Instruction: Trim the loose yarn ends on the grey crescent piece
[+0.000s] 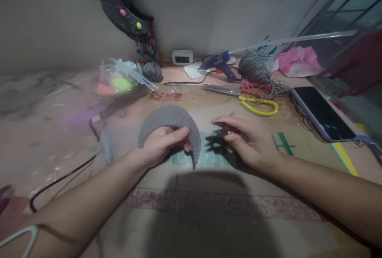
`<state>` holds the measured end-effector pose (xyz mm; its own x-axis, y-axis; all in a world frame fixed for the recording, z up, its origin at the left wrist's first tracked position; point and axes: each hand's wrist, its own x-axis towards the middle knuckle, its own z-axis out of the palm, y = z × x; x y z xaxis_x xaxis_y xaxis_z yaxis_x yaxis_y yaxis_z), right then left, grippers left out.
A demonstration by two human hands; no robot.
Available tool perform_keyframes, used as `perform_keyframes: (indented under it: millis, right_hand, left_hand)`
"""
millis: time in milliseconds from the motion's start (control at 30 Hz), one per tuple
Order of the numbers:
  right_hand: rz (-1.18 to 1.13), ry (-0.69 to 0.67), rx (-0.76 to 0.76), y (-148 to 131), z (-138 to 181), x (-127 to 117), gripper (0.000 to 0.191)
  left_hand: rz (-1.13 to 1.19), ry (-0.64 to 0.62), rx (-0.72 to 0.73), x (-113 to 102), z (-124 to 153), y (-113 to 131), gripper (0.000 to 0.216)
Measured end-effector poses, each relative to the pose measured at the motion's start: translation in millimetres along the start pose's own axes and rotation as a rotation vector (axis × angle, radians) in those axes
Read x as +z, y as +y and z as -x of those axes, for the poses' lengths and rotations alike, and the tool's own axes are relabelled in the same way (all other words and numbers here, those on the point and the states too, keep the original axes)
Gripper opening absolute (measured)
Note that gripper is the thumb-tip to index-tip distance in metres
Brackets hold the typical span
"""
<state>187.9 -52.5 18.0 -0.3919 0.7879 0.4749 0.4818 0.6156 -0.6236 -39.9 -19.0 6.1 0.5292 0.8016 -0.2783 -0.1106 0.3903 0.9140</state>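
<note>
My left hand (163, 143) is closed round a grey, yarn-wrapped curved band (176, 118), an arch that stands over my fingers above the cardboard sheet (209, 210). A hand's width to the right, my right hand (247, 138) lies palm down with its fingers pinched together on something small and dark at the fingertips (228, 131), which I cannot make out. The two hands do not touch.
Yellow-handled scissors (253, 105) and red-handled scissors (256, 89) lie behind my right hand, by a ball of grey yarn (253, 69) and a blue glue gun (219, 64). A phone (324, 113) lies at the right. A plastic bag (119, 81), a smaller yarn ball (152, 71) and a black cable (59, 180) are on the left.
</note>
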Motion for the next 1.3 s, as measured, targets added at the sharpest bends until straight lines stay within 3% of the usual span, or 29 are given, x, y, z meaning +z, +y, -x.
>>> perform_keyframes:
  millis: [133,367,700,1300]
  right_hand:
    - [0.013,0.014,0.064,4.1,0.7,-2.1,0.027]
    - [0.102,-0.139,-0.109,1.6,1.5,2.1,0.028]
    - [0.146,-0.194,-0.212,0.7,-1.7,12.1,0.033]
    - [0.151,-0.148,-0.27,0.1,-1.6,12.4,0.028]
  left_hand:
    - [0.021,0.03,-0.01,2.3,0.5,0.7,0.039]
    - [0.036,0.026,0.065,0.9,-2.6,-0.8,0.044]
    - [0.109,-0.017,0.082,0.6,-4.6,-2.1,0.038]
    - [-0.045,-0.064,0.077,-3.7,-5.0,-6.0,0.045]
